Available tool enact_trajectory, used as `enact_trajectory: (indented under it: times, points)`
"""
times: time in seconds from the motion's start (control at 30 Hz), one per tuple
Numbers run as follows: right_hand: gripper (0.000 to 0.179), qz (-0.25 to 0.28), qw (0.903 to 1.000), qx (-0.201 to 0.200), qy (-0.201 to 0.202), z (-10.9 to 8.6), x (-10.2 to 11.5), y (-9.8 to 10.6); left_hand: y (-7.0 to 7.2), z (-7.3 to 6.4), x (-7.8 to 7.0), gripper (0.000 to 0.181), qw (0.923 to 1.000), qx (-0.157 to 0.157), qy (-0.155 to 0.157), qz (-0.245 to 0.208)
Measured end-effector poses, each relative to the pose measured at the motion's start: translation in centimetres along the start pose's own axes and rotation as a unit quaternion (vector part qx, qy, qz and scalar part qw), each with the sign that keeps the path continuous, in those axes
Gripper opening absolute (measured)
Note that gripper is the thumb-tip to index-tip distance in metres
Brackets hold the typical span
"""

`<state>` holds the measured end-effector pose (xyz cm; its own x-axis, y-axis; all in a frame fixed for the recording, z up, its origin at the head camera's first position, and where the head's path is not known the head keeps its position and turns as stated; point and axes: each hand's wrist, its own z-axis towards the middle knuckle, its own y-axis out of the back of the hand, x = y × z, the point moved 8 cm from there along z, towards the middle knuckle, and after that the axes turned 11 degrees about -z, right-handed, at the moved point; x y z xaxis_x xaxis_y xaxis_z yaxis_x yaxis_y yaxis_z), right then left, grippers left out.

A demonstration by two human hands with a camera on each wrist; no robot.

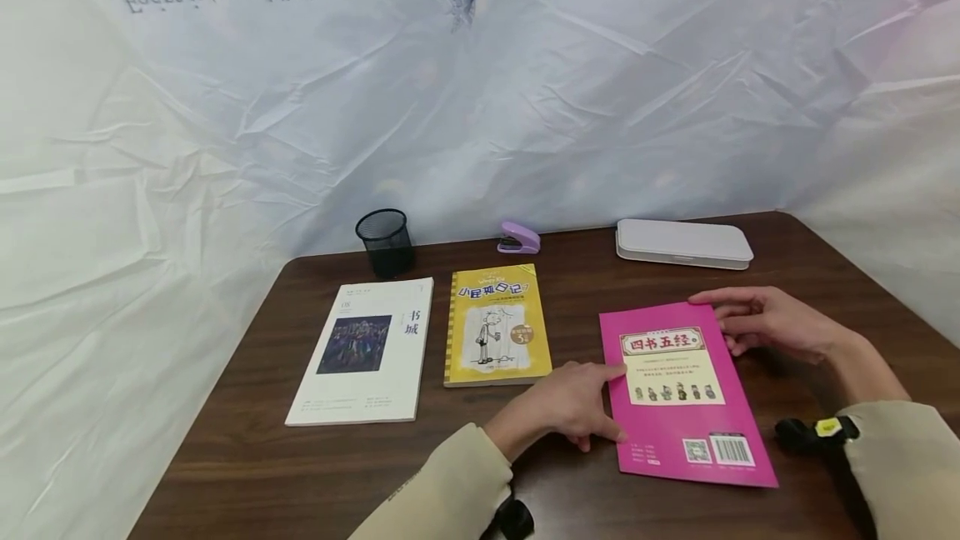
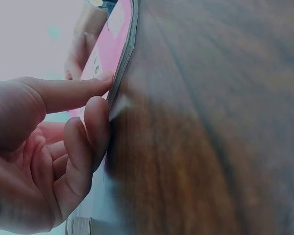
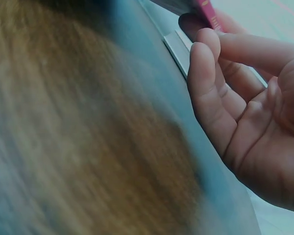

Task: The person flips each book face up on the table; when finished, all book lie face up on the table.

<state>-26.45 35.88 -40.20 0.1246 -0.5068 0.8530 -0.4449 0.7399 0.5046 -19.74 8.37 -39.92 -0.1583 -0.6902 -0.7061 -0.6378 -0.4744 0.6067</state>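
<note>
A thin pink book (image 1: 675,448) with a cream panel and a barcode lies toward the right of the table, slightly tilted. At its left edge is my left hand (image 1: 573,402), thumb and a finger over the cover margin. In the left wrist view the thumb of that hand (image 2: 44,142) rests on the pink cover (image 2: 112,36) while other fingers curl against the page edge. My right hand (image 1: 780,323) holds the book's far right corner. The right wrist view has the right hand (image 3: 250,98) pinching the pink spine (image 3: 207,12) between thumb and fingers.
Left of the pink book lie a yellow comic book (image 1: 536,348) and a white book (image 1: 360,398). Along the back edge stand a black mesh pen holder (image 1: 386,244), a purple stapler (image 1: 519,238) and a white case (image 1: 682,240). White sheeting (image 1: 525,107) hangs behind the dark wooden table (image 1: 247,457).
</note>
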Motion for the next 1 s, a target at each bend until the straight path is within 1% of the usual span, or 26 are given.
enact_trajectory:
  times: [0.13, 0.27, 0.47, 0.6, 0.7, 0.9, 1.0]
  points:
    - [0.047, -0.007, 1.0000, -0.003, 0.003, -0.1, 0.0, 0.0, -0.1, 0.1, 0.0, 0.089, 0.9999, 0.008, 0.002, -0.007]
    - [0.047, -0.002, 1.0000, -0.005, 0.003, -0.2, 0.2, 0.0, -0.2, 0.1, 0.1, 0.092, 0.9998, 0.016, 0.002, -0.010]
    - [0.044, 0.003, 0.9999, -0.008, 0.015, -0.1, 0.6, 0.0, -0.1, 0.0, 0.0, 0.095, 0.9994, 0.024, -0.011, -0.021]
    - [0.042, -0.005, 0.9997, -0.021, 0.015, -0.2, 0.8, 0.1, 0.0, -0.3, -0.1, 0.096, 0.9987, 0.031, -0.020, -0.037]
    - [0.041, -0.007, 0.9993, -0.033, 0.015, -0.2, 1.0, 0.2, 0.1, -0.7, -0.1, 0.096, 0.9977, 0.042, -0.027, -0.045]
    - [0.036, -0.020, 0.9971, -0.073, 0.009, -0.1, 1.8, 0.4, 0.0, -2.2, -0.3, 0.092, 0.9956, 0.074, -0.051, -0.028]
    - [0.033, -0.037, 0.9947, -0.096, 0.001, -0.1, 2.1, 0.5, 0.0, -2.9, -0.4, 0.093, 0.9952, 0.071, -0.067, 0.011]
